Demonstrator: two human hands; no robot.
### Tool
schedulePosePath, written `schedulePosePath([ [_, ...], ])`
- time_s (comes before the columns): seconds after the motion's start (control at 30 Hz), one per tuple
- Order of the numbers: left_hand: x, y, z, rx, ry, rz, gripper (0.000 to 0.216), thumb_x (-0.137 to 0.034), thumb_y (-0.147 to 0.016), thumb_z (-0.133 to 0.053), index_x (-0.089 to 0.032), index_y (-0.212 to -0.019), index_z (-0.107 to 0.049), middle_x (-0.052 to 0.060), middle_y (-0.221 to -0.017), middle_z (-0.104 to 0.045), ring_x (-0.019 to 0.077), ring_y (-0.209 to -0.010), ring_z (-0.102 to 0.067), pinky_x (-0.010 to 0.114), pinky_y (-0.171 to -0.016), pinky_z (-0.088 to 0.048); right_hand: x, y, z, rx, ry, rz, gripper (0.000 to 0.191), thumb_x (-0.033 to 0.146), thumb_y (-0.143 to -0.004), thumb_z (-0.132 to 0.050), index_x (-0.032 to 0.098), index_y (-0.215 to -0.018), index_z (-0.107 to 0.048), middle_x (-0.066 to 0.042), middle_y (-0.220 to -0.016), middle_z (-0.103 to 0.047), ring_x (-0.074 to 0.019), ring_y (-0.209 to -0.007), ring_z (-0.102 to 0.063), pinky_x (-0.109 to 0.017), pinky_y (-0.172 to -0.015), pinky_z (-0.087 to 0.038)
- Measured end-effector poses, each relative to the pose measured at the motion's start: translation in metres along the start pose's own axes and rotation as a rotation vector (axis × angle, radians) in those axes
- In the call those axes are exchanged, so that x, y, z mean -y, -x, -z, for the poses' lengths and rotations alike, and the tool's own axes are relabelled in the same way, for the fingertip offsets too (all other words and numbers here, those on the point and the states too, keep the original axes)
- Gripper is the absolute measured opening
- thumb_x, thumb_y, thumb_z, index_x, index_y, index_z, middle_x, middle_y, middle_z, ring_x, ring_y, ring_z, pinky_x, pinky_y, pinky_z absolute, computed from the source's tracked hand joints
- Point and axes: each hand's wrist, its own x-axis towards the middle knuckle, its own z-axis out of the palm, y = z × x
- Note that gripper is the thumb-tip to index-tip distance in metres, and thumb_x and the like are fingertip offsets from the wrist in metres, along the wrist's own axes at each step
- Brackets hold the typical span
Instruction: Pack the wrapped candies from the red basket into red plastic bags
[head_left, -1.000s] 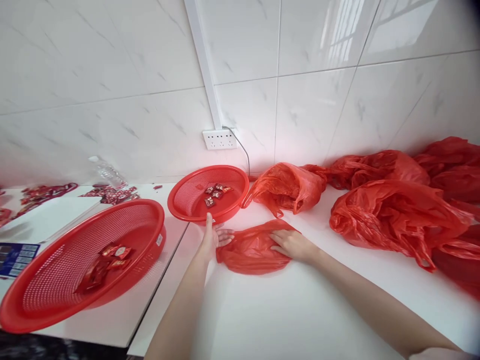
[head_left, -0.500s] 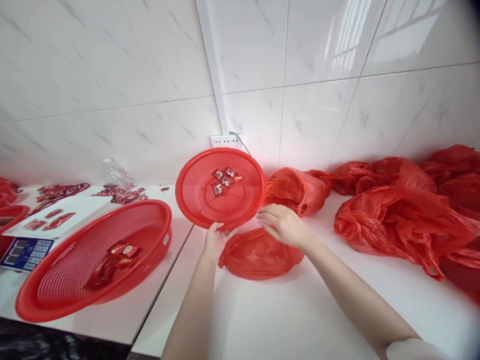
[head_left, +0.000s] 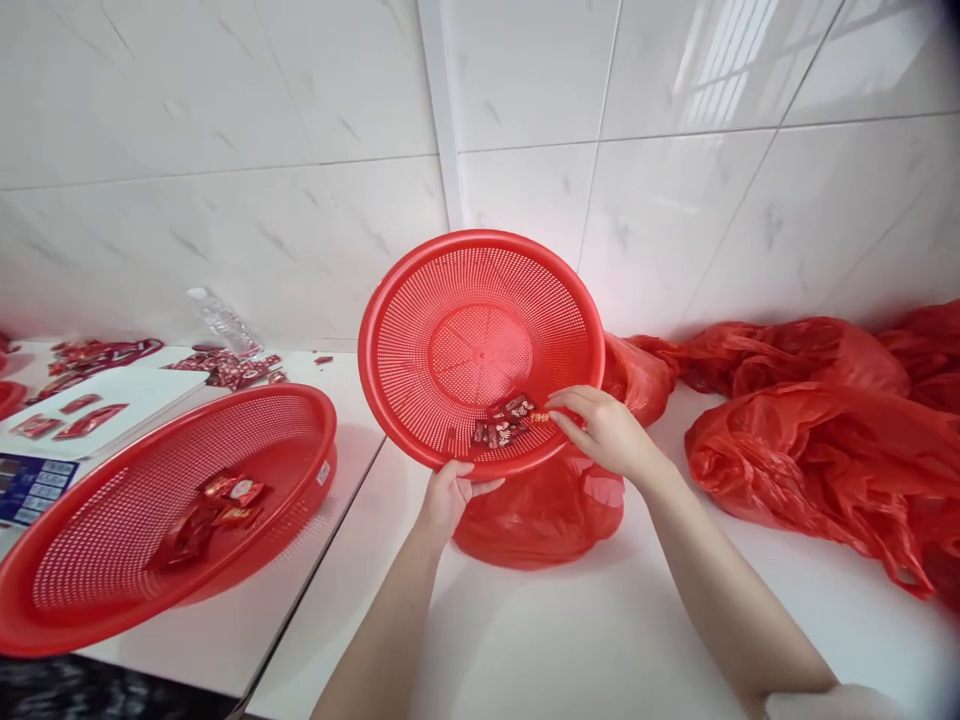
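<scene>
A red plastic mesh basket (head_left: 480, 270) is tipped up toward me over the table, its lower rim gripped by my left hand (head_left: 445, 500), thumb over the edge. Several small dark-red wrapped packets (head_left: 499, 428) lie together low inside it. My right hand (head_left: 611, 435) reaches over the basket's right side. Its fingertips close on the end of a small orange-and-red packet (head_left: 538, 418) beside the dark ones. Beneath the basket sits a red plastic bag (head_left: 536, 520), partly hidden by it.
To the left, a larger red mesh basket (head_left: 330, 420) holds several red packets (head_left: 236, 492). Behind it are a white scale (head_left: 142, 395) with packets on it, more packets and a clear bottle (head_left: 223, 322). Crumpled red bags (head_left: 810, 470) lie at right. A tiled wall (head_left: 315, 240) stands behind.
The held basket has come nearer and tilted further toward me, and its packets have slid to the lower rim. My right hand has moved from outside the rim to the orange-and-red packet.
</scene>
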Motion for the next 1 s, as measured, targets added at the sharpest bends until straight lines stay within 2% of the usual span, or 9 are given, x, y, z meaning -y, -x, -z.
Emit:
schedulePosePath([
  [0.13,0.005,0.002,-0.004,0.010,-0.043,-0.012,0.040,-0.015,-0.071,-0.061,-0.017,-0.111,-0.061,0.008,-0.117,-0.067,0.0323,-0.115,-0.059,0.054,-0.093,-0.052,-0.003,0.001,-0.002,0.042,0.020,-0.037,0.023,0.031,-0.097,-0.045,0.020,-0.108,-0.062,-0.008,-0.109,-0.067,-0.0224,-0.101,-0.062,-0.039,-0.089,-0.051],
  [0.23,0.009,0.003,-0.006,0.025,-0.056,-0.001,0.040,-0.016,-0.070,-0.061,-0.015,-0.110,-0.062,0.009,-0.114,-0.068,0.0337,-0.116,-0.058,0.054,-0.092,-0.052,-0.002,0.002,-0.009,0.093,0.026,-0.079,0.026,0.027,-0.098,-0.043,0.019,-0.119,-0.057,-0.010,-0.113,-0.066,-0.0226,-0.103,-0.063,-0.039,-0.091,-0.050],
  [0.4,0.013,0.005,-0.011,-0.028,-0.057,0.018,0.043,-0.017,-0.066,-0.064,-0.013,-0.108,-0.063,0.010,-0.110,-0.070,0.0354,-0.115,-0.058,0.055,-0.091,-0.053,0.004,0.005,-0.026,0.218,0.031,-0.084,0.036,0.019,-0.097,-0.039,0.018,-0.131,-0.046,-0.012,-0.126,-0.060,-0.0242,-0.110,-0.061,-0.042,-0.095,-0.049],
  [0.5,0.013,0.005,-0.013,-0.045,-0.060,0.029,0.042,-0.017,-0.064,-0.065,-0.012,-0.106,-0.063,0.010,-0.107,-0.070,0.0357,-0.114,-0.059,0.055,-0.090,-0.053,0.008,0.007,-0.029,0.289,0.013,-0.057,0.038,0.027,-0.095,-0.046,0.018,-0.132,-0.048,-0.013,-0.127,-0.058,-0.0266,-0.113,-0.059,-0.044,-0.095,-0.048],
  [0.6,0.013,0.004,-0.013,-0.051,-0.056,0.024,0.041,-0.017,-0.065,-0.064,-0.013,-0.105,-0.063,0.010,-0.108,-0.070,0.0354,-0.111,-0.061,0.055,-0.089,-0.054,0.009,0.009,-0.025,0.348,-0.049,-0.046,0.048,0.036,-0.087,-0.061,0.020,-0.132,-0.049,-0.013,-0.125,-0.058,-0.0271,-0.112,-0.059,-0.043,-0.093,-0.050],
  [0.7,0.013,0.001,-0.010,-0.063,-0.052,0.006,0.042,-0.016,-0.066,-0.063,-0.014,-0.107,-0.062,0.009,-0.109,-0.070,0.0348,-0.110,-0.061,0.055,-0.087,-0.054,0.006,0.010,-0.021,0.384,-0.132,-0.042,0.056,0.026,-0.077,-0.072,0.024,-0.129,-0.052,-0.010,-0.128,-0.056,-0.0249,-0.114,-0.057,-0.038,-0.091,-0.051],
  [0.77,0.012,-0.001,-0.008,-0.077,-0.040,-0.008,0.042,-0.016,-0.066,-0.062,-0.015,-0.108,-0.061,0.008,-0.110,-0.069,0.0341,-0.111,-0.061,0.055,-0.087,-0.054,0.004,0.008,-0.021,0.387,-0.182,-0.041,0.052,0.012,-0.075,-0.069,0.024,-0.124,-0.056,-0.008,-0.127,-0.058,-0.0228,-0.116,-0.056,-0.036,-0.093,-0.050],
  [0.83,0.012,-0.003,-0.006,-0.087,-0.029,-0.013,0.042,-0.016,-0.067,-0.062,-0.016,-0.108,-0.061,0.008,-0.110,-0.069,0.0331,-0.113,-0.060,0.054,-0.088,-0.054,0.002,0.007,-0.020,0.369,-0.236,-0.056,0.045,0.003,-0.076,-0.061,0.022,-0.117,-0.061,-0.007,-0.120,-0.062,-0.0199,-0.110,-0.060,-0.034,-0.091,-0.051],
  [1.0,0.010,-0.005,-0.003,-0.093,-0.035,-0.038,0.036,-0.016,-0.068,-0.061,-0.016,-0.104,-0.061,0.007,-0.110,-0.069,0.0312,-0.110,-0.062,0.053,-0.091,-0.053,0.003,0.005,-0.006,0.296,-0.381,-0.114,0.032,0.011,-0.084,-0.056,0.022,-0.113,-0.063,-0.003,-0.107,-0.070,-0.0162,-0.094,-0.067,-0.032,-0.086,-0.053],
])
